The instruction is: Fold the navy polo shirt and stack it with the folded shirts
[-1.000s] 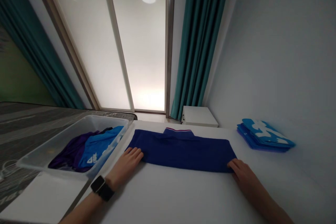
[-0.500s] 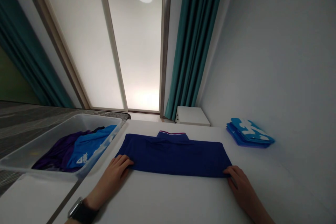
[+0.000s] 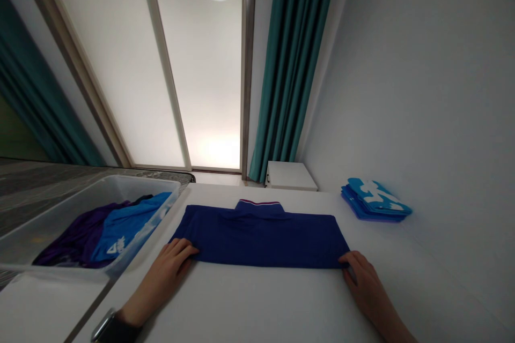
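Note:
A navy blue polo shirt (image 3: 263, 238) lies folded into a wide, flat shape on the white table (image 3: 257, 305). Its collar, edged with a thin red and white stripe, points away from me. My left hand (image 3: 174, 261) grips the shirt's near left corner, fingers curled over the cloth. At the near right corner, my right hand (image 3: 360, 273) pinches the edge between thumb and fingers. A dark-banded watch (image 3: 116, 327) is on my left wrist.
On the left stands a translucent plastic bin (image 3: 140, 182) holding purple and blue clothes (image 3: 124, 230). A stack of folded blue garments (image 3: 376, 201) lies at the right by the wall. Beyond the table are a white cabinet (image 3: 292, 176) and teal curtains (image 3: 295, 64).
The camera view has turned slightly, so everything sits a little further left in the picture. Both hands keep their places at the shirt's corners, and the shirt looks unchanged.

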### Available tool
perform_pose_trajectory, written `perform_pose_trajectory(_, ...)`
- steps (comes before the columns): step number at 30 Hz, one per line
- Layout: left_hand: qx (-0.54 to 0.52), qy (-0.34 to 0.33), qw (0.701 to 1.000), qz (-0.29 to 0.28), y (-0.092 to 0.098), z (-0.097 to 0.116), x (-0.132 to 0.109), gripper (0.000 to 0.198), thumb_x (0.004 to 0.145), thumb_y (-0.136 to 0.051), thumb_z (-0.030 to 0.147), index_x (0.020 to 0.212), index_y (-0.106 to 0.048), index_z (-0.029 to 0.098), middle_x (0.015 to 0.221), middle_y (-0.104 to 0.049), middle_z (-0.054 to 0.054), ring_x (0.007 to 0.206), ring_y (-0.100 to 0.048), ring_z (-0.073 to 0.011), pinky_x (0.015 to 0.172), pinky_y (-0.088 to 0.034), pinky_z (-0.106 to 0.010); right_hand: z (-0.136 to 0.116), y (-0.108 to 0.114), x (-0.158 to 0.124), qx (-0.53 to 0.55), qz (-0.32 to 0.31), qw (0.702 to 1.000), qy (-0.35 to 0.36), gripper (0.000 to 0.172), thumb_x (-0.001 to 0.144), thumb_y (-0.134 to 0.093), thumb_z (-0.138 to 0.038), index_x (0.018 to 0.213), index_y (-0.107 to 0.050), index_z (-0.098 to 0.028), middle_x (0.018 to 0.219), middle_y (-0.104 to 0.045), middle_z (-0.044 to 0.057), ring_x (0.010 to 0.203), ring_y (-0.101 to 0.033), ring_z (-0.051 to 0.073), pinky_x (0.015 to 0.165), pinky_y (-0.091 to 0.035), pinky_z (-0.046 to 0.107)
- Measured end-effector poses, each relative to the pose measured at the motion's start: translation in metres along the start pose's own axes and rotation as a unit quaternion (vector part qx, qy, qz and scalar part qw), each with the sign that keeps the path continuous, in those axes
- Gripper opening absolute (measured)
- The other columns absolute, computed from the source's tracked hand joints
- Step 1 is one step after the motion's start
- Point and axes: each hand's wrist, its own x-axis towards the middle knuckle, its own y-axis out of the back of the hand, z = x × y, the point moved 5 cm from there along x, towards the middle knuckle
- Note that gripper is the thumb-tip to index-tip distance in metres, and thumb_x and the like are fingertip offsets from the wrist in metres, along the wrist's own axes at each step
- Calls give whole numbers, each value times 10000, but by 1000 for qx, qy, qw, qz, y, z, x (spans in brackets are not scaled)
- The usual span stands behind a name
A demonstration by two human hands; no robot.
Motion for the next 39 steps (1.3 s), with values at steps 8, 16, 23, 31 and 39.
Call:
perform_pose_trajectory(8, -16, 1, 1000, 0, 4, 7, 0, 222, 895, -460, 216, 983, -661, 255, 976, -649, -51, 915, -596, -234, 797, -469, -354, -31, 4, -2, -65, 19, 997, 48, 237, 763, -482, -184, 965, -594, -235, 1009, -617, 91, 1018, -580, 281, 934, -419, 468)
perform_pose_trajectory(16, -31, 22, 999, -27, 4, 12, -1, 245, 881, -468, 133, 1005, -643, 252, 1004, -628, -46, 942, -557, -229, 844, -443, -379, -164, -16, 42, 25, -39, 987, 156, 238, 865, -458, -145, 1049, -566, -250, 985, -613, 56, 987, -566, 244, 988, -380, 480)
perform_pose_trajectory(23, -32, 23, 999, -30, 8, 22, -3, 292, 831, -475, 46, 980, -629, 246, 978, -611, -38, 930, -532, -224, 867, -427, -395, -281, -64, 82, 83, -189, 945, 254, 297, 856, -448, -53, 1054, -593, -220, 1004, -602, 57, 953, -559, 221, 864, -469, 393)
perform_pose_trajectory(31, -31, 58, 995, -72, 8, 34, -10, 269, 818, -527, 26, 971, -610, 231, 999, -595, -41, 972, -503, -242, 879, -408, -426, -321, -110, 108, 110, -189, 928, 301, 446, 880, -384, -53, 1289, -524, -162, 1303, -550, 124, 1217, -490, 249, 1014, -430, 445)
perform_pose_trajectory(39, -40, 46, 994, -89, 2, 65, -29, 225, 851, -546, 103, 1026, -614, 229, 1019, -611, -77, 985, -518, -258, 881, -430, -449, -314, -135, 98, 102, -234, 920, 298, 486, 951, -404, -221, 1437, -399, -210, 1506, -386, 94, 1388, -334, 241, 1139, -293, 496)
